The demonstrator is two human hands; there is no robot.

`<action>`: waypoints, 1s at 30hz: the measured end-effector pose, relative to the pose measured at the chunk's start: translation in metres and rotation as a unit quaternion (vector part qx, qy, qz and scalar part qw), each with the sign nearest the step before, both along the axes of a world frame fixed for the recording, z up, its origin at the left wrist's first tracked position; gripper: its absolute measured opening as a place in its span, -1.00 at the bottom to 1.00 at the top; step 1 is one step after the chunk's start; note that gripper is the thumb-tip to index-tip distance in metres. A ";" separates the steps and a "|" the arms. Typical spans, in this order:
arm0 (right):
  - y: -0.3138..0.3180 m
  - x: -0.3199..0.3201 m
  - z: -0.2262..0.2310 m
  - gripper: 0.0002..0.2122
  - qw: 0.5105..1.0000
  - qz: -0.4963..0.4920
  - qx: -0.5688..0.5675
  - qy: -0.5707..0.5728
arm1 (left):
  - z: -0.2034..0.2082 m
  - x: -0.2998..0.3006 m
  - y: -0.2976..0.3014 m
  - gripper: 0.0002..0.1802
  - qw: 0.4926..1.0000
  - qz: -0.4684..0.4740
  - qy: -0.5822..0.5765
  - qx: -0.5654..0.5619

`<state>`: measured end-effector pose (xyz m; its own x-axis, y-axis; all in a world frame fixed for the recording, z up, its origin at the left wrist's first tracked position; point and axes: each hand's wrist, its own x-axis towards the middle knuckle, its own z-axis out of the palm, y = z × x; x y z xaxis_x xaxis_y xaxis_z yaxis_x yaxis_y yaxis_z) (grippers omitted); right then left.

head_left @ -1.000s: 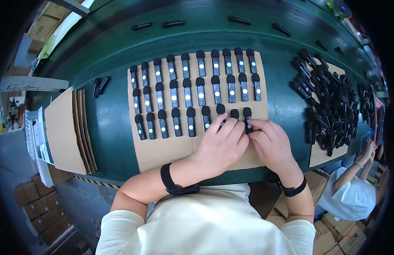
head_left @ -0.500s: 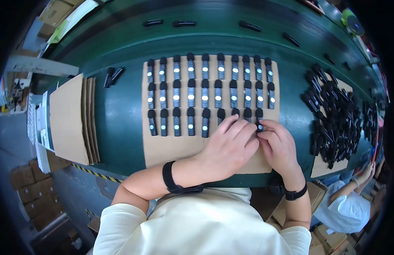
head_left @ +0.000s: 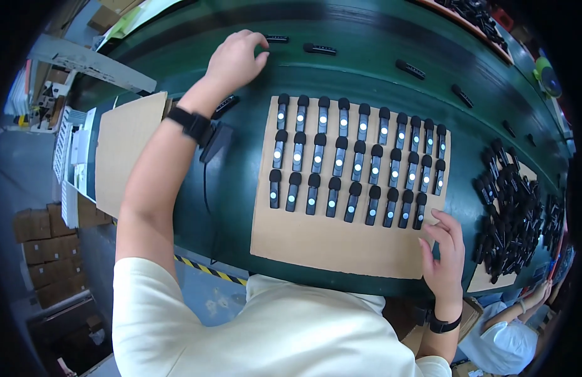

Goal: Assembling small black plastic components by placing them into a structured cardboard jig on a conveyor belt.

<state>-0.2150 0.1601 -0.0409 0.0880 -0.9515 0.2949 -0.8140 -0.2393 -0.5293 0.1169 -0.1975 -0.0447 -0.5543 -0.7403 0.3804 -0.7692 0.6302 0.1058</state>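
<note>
Small black wireless microphones [head_left: 340, 157] with foam tips and pale round spots lie in three rows on a flat cardboard sheet [head_left: 328, 251]. My left hand [head_left: 234, 60] is stretched out over the far left of the green bench, thumb and forefinger apart, nothing visible between them. Just beyond its fingertips is a loose microphone [head_left: 278, 39], partly covered by the hand. At the right end of the nearest row, my right hand [head_left: 447, 251] hovers over the sheet's edge with fingers spread, close to the last microphone [head_left: 420, 211] and holding nothing.
More single microphones [head_left: 410, 69] lie along the far strip of the green bench [head_left: 225, 207]. A heap of microphones [head_left: 511, 213] covers another cardboard piece at right. Stacked cardboard [head_left: 128, 151] stands at left. Another person's arm [head_left: 523, 305] shows at lower right.
My left hand has left the nearest row and reached to the far left. My right hand has let go of the end microphone and drawn back slightly. The view has shifted.
</note>
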 end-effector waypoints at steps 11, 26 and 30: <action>-0.008 0.024 0.019 -0.66 1.000 0.028 -0.002 0.009 | -0.027 0.015 -0.056 -0.74 0.992 0.114 -0.002 0.045; -0.060 0.092 0.033 -0.65 0.968 0.125 -0.049 -0.213 | 0.034 -0.035 0.236 -0.79 0.807 -0.172 0.426 0.371; -0.050 0.091 0.025 -0.65 0.960 0.133 -0.031 -0.243 | 0.027 -0.041 0.252 -0.78 0.791 -0.196 0.439 0.378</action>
